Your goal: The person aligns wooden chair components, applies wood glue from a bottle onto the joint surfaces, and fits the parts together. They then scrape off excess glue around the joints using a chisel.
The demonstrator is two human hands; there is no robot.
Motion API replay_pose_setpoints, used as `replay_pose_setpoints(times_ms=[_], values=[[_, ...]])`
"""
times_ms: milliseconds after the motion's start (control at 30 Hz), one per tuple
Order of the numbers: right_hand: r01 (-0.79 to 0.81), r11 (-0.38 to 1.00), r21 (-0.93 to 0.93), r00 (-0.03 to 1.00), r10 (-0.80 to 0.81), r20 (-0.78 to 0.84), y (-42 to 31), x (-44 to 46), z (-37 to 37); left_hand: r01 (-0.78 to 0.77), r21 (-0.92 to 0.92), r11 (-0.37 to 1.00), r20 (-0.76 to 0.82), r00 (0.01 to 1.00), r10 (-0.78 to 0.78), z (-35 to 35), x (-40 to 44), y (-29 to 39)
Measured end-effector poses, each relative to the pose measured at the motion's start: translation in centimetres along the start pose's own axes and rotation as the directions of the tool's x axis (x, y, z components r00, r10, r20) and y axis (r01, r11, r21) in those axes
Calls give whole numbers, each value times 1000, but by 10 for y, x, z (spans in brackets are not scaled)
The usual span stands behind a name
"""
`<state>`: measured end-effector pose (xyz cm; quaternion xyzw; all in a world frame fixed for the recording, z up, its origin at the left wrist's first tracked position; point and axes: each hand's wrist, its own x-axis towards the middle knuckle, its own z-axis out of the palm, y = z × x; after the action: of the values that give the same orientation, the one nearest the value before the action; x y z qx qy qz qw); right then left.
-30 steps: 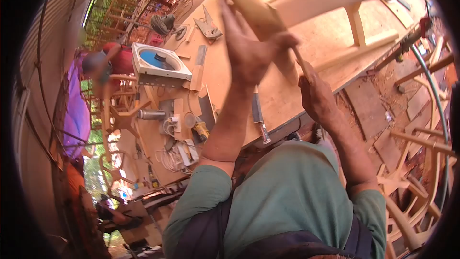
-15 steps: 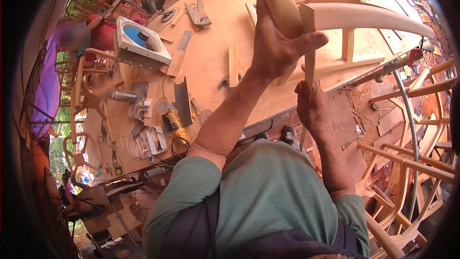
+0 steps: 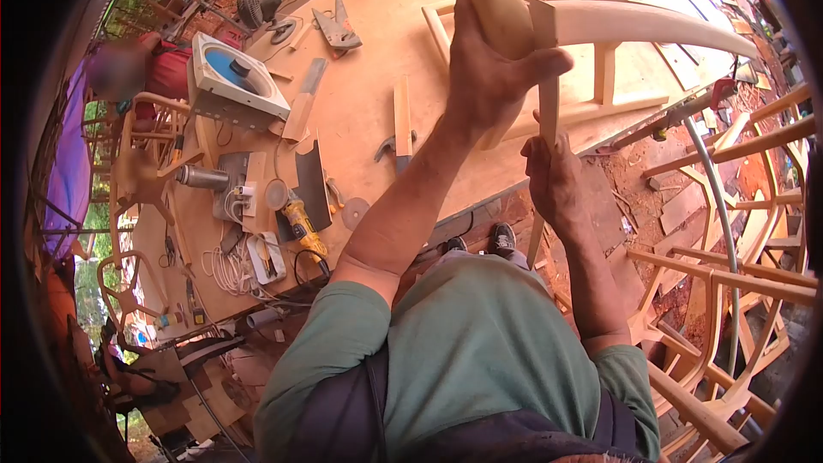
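Observation:
A pale wooden chair frame (image 3: 634,22) with curved, smooth parts is held up over the table. My left hand (image 3: 493,69) wraps round its thick upper piece close to the joint, thumb stretched across the corner. Lower down, my right hand (image 3: 553,176) is closed around the narrow, tapering leg (image 3: 549,107) that runs down from that joint. The palm sides and some fingers of both hands are hidden. Beneath the frame, a hammer (image 3: 403,147) lies on the table (image 3: 369,103) to the left of my left forearm.
To the left are a yellow angle grinder (image 3: 302,227), a handsaw (image 3: 337,27), a white-framed machine with a blue disc (image 3: 236,73) and a power strip (image 3: 266,257) with tangled cable. Chair frames (image 3: 729,279) crowd the floor at right. Another person in red (image 3: 167,69) is at far left.
My view has shifted slightly, so the table and tools appear farther left. Both hands keep their hold on the chair frame, with little visible movement.

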<state>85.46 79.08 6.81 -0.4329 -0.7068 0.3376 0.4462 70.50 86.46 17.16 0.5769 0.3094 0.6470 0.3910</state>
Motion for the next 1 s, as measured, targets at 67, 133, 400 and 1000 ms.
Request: replay_pose_setpoints(times_ms=[67,133,400,1000], values=[[16,1000,2,1000,-16,-21,3,-1,-1,10,-17,1000,50,999,-9,-14,-9,-9],[67,996,-64,997,-69,-33,4,-7,-5,20,-76,997,30,999,-18,-13,-19,-3],[171,984,-47,982,-174,-72,8,-31,-26,142,105,984,-192,974,-120,-34,-78,-29],[215,975,62,973,-208,-104,-29,0,-27,14,116,993,61,998,-21,-50,88,95]])
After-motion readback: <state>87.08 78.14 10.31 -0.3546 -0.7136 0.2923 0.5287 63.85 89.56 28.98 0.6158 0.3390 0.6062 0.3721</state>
